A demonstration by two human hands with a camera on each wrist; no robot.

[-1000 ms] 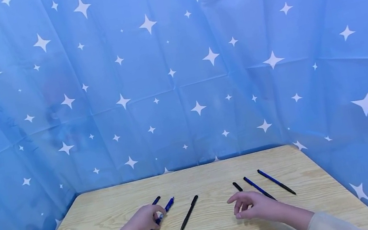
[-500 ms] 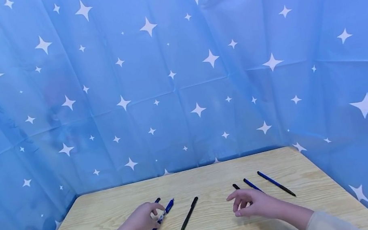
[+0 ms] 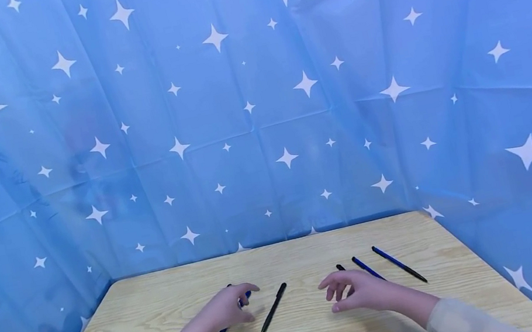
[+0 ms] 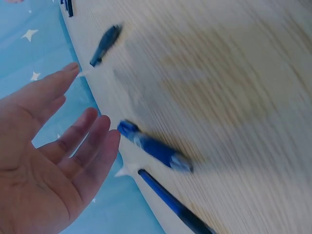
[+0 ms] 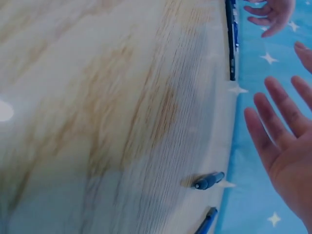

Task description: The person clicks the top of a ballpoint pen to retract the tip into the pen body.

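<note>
Over the left side of the table my left hand [image 3: 227, 308] hovers with fingers spread and nothing between them. Below it lies a blue pen [image 4: 156, 148] with a clip and a silver tip, mostly covered by the hand in the head view. Beside that one is a slimmer blue-and-black pen [image 4: 173, 197]. A black pen [image 3: 272, 310] lies slanted just right of the left hand. My right hand [image 3: 360, 290], fingers loosely bent and holding nothing, hangs over the right side. Partly behind it are a black pen [image 5: 209, 180] and a blue pen [image 3: 368, 268].
Farther right lies another blue pen with a black end [image 3: 400, 264]. All the pens rest on a light wooden table [image 3: 304, 260]. A blue curtain with white stars [image 3: 255, 102] stands along the table's back and sides.
My left hand has let go of the blue pen, spread its fingers and moved right toward the middle black pen. The right hand has shifted slightly left.
</note>
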